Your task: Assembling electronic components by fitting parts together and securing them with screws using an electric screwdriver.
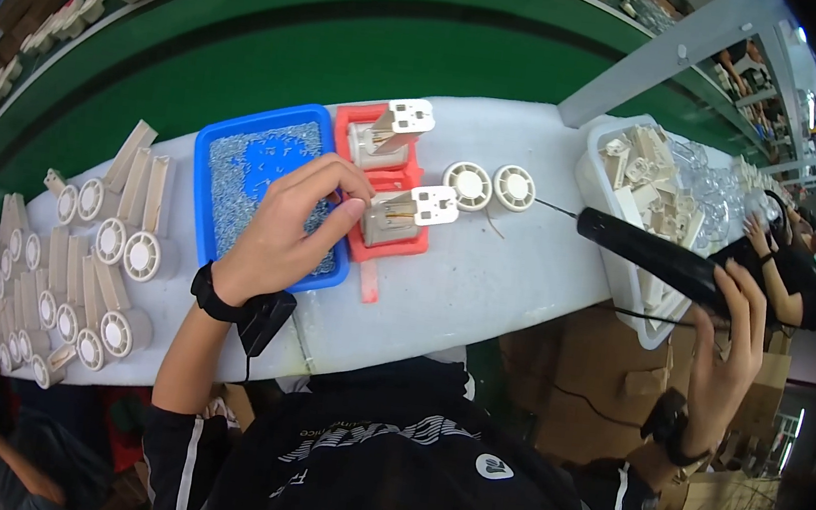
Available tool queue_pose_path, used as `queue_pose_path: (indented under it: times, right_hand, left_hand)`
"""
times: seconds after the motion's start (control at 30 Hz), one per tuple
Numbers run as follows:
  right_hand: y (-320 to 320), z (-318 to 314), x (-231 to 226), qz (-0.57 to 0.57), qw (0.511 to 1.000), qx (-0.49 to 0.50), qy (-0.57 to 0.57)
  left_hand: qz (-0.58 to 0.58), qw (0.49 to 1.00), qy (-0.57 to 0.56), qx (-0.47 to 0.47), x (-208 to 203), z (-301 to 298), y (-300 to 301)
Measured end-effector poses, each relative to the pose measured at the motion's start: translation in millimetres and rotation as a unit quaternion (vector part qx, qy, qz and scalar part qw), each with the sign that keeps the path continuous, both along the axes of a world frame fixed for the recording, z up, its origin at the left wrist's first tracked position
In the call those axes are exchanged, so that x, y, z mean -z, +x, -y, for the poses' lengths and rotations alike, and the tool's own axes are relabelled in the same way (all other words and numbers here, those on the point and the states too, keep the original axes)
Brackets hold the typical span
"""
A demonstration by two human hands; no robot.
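Observation:
My right hand [735, 343] grips a black electric screwdriver [644, 257], its long thin bit pointing left across the table. My left hand [285, 226] is pinched at the left side of the lower red fixture [398, 256]; whatever sits between thumb and fingertips is too small to tell. That fixture cradles a clear and white plastic housing [391, 225] with a white slotted plate [437, 206] on its right. Behind it, the upper red fixture [348, 137] holds a similar housing [377, 146]. Under my left hand is a blue tray [203, 181] of small silvery screws [231, 169].
Two round white vented parts [467, 186] lie right of the fixtures. Many long-handled white units [141, 255] stand at left. A white bin [594, 165] of plastic parts is at right, near a metal post [672, 58]. Beyond runs a green conveyor belt [452, 43]. Other people work on both sides.

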State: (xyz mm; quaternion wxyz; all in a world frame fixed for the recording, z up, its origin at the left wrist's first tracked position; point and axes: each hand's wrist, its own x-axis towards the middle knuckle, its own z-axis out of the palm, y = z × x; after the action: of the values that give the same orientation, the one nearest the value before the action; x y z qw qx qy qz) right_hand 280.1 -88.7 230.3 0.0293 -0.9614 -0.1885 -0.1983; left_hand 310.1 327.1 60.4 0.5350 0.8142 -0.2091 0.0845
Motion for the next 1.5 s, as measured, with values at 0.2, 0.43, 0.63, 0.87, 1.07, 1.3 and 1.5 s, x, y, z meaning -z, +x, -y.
queue_pose_path:
  times: [0.2, 0.43, 0.63, 0.87, 1.07, 1.3, 1.5]
  right_hand:
    - [126, -56, 80, 0.475, 0.767, -0.280, 0.330]
    - [153, -97, 124, 0.270, 0.678, -0.089, 0.678]
    - [172, -4, 105, -0.146, 0.573, -0.438, 0.677]
    - [94, 9, -30, -0.084, 0.342, -0.580, 0.735]
    - [78, -39, -35, -0.118, 0.286, -0.612, 0.728]
    - [89, -62, -10, -0.185, 0.238, -0.637, 0.709]
    - [90, -82, 2, -0.159, 0.266, -0.607, 0.732]
  left_hand:
    - [-0.011, 0.997, -0.072, -0.006, 17, 9, 3]
    - [-0.002, 0.991, -0.119, -0.054, 34, 10, 0]
    - [-0.018, 0.995, -0.095, -0.023, 35, 10, -7]
    - [-0.029, 0.992, -0.124, 0.017, 33, 15, -2]
    - [-0.019, 0.992, -0.122, 0.012, 33, 15, -2]
    - [-0.041, 0.990, -0.133, 0.017, 29, 17, -4]
    - [-0.050, 0.987, -0.149, 0.019, 34, 24, -4]
